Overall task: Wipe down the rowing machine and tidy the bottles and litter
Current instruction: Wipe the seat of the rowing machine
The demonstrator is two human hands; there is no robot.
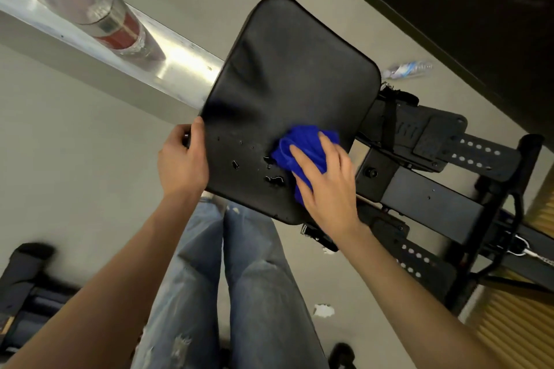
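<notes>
Left hand (183, 159) gripping the black seat pad's (287, 69) edge, right hand (326, 186) with fingers (299, 159) spread flat pressing a blue cloth (302, 144) beside water droplets (274, 179), bottle (99, 6) on the rail (180, 60)

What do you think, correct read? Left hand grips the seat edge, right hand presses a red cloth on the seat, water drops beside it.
Not quite: the cloth is blue, not red, as the head view shows. The rest stands: left hand grips the seat edge, right hand presses the cloth on the seat, water drops beside it.
</notes>
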